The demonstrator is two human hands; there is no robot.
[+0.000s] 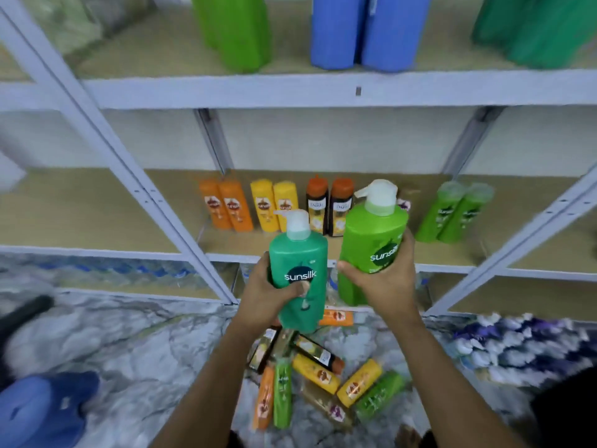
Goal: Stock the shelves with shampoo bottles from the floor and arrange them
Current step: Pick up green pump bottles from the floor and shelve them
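Left hand (273, 294): gripped a teal pump bottle (298, 270), thumb across its front label, held upright above the floor pile.
Right hand (386, 276): clamped round a light-green pump bottle (371, 244), held slightly higher, in front of the shelf edge.
Lower shelf (97, 205): carried small bottles standing in pairs: orange (226, 205), yellow (274, 205), brown-capped (329, 205), green (452, 211).
Floor (129, 344): small shampoo bottles (323, 376) lay jumbled between the forearms.
Upper shelf (290, 88): held large green, blue and dark-green bottles.
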